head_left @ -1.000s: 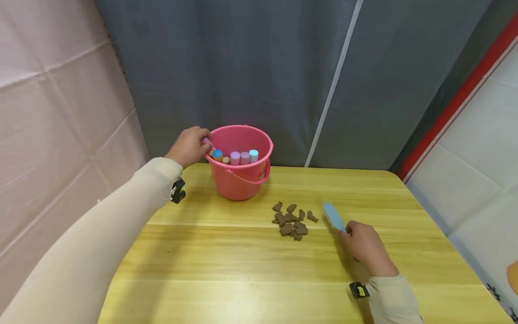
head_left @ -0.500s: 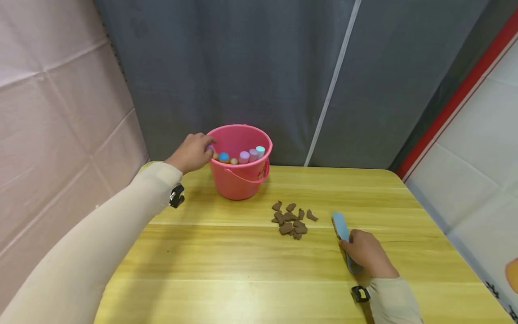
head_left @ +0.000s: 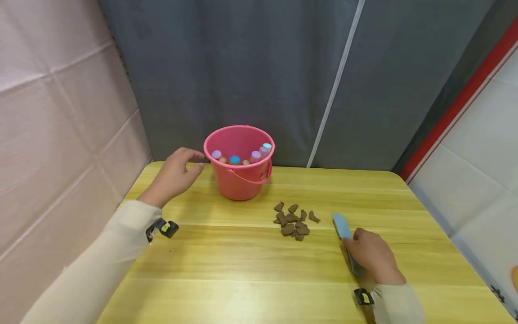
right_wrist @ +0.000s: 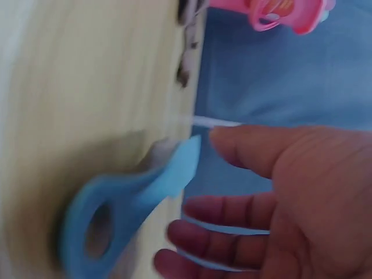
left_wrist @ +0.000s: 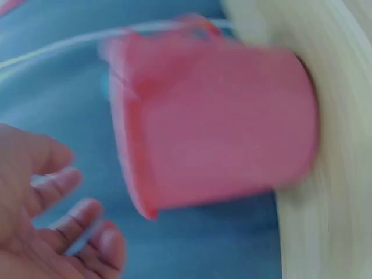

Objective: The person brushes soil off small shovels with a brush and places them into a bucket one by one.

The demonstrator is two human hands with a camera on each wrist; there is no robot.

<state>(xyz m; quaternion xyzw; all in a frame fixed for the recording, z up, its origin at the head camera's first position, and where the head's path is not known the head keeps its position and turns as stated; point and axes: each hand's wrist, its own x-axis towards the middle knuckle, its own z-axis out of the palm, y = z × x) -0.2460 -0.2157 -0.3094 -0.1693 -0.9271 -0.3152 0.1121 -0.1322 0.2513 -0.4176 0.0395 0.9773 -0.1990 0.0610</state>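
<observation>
My left hand [head_left: 174,174] is just left of the pink bucket [head_left: 238,185], its fingers loosely spread and holding nothing. In the left wrist view a gap shows between the fingers and the bucket's rim. Several tubs or sticks with purple and blue tops [head_left: 234,159] stand inside the bucket; their lower parts are hidden. On the right, a light blue brush [head_left: 341,225] with a looped handle rests on the table. My right hand [head_left: 372,253] is over its handle. Seen from the right wrist, the thumb and fingers are apart from the brush.
Several brown flat pieces [head_left: 290,221] lie in a loose pile on the wooden table [head_left: 226,261], between bucket and brush. A dark curtain [head_left: 243,67] hangs behind the table. A pale quilted-looking wall cover [head_left: 60,135] rises on the left.
My left hand has let go of a purple-topped piece in the bucket and moved out leftward and down. The brush has come down onto the table, and my right hand has loosened from it.
</observation>
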